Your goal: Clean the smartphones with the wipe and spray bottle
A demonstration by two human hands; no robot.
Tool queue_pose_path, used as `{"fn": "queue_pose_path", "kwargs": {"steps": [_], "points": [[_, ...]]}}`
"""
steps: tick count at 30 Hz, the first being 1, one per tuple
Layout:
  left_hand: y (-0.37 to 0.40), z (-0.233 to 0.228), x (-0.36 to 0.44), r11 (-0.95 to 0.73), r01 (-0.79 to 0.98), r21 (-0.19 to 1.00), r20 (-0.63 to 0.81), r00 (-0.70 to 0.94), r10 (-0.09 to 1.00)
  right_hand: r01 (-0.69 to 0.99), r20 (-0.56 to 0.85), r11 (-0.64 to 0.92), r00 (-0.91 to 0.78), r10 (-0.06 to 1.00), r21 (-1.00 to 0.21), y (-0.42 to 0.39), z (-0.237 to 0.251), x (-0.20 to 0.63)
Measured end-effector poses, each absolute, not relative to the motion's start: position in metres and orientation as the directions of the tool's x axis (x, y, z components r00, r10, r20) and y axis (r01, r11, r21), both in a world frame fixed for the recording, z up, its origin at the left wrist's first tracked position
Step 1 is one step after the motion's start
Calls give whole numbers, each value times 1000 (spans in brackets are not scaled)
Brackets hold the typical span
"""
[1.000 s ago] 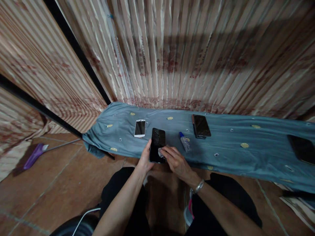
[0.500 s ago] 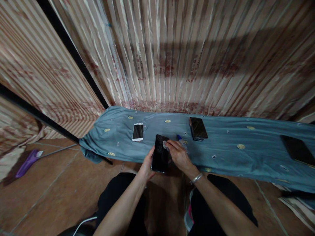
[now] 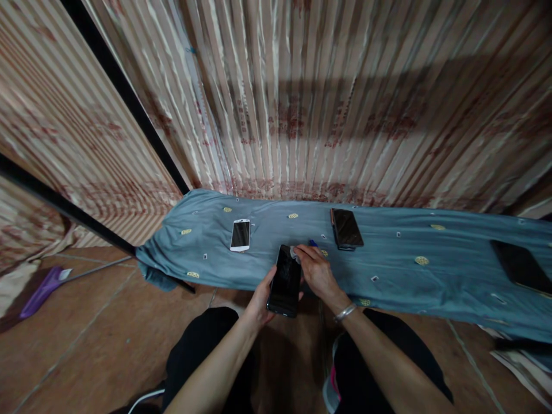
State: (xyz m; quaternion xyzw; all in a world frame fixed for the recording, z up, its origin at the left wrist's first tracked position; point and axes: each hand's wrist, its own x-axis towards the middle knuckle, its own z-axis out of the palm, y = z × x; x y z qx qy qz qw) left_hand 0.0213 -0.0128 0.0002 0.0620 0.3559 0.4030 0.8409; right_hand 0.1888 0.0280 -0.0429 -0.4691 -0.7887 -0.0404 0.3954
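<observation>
My left hand (image 3: 261, 296) holds a black phone (image 3: 285, 280) by its lower edge, screen up, over the near edge of a blue-grey cloth (image 3: 388, 259). My right hand (image 3: 317, 270) pinches a small white wipe (image 3: 295, 252) against the phone's top corner. A silver bracelet sits on my right wrist. The blue cap of a small bottle (image 3: 313, 243) peeks out just behind my right hand; its body is hidden.
A white phone (image 3: 240, 235) lies on the cloth at the left, a dark phone (image 3: 345, 228) at the right, and another dark device (image 3: 520, 265) at the far right. A striped curtain (image 3: 302, 103) hangs behind. A purple broom (image 3: 41, 291) lies on the tiled floor.
My right hand has slid the wipe from the phone's lower part up to its top corner. The phone has come slightly toward me, and my right hand now covers the bottle.
</observation>
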Motion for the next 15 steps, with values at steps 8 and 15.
{"fn": "queue_pose_path", "kwargs": {"steps": [8, 15], "points": [[-17, -7, 27, 717, -580, 387, -582, 449, 678, 763, 650, 558, -247, 718, -327, 27, -38, 185], [-13, -6, 26, 689, -607, 395, -589, 408, 698, 762, 643, 574, -283, 712, -300, 22, -35, 179]]}}
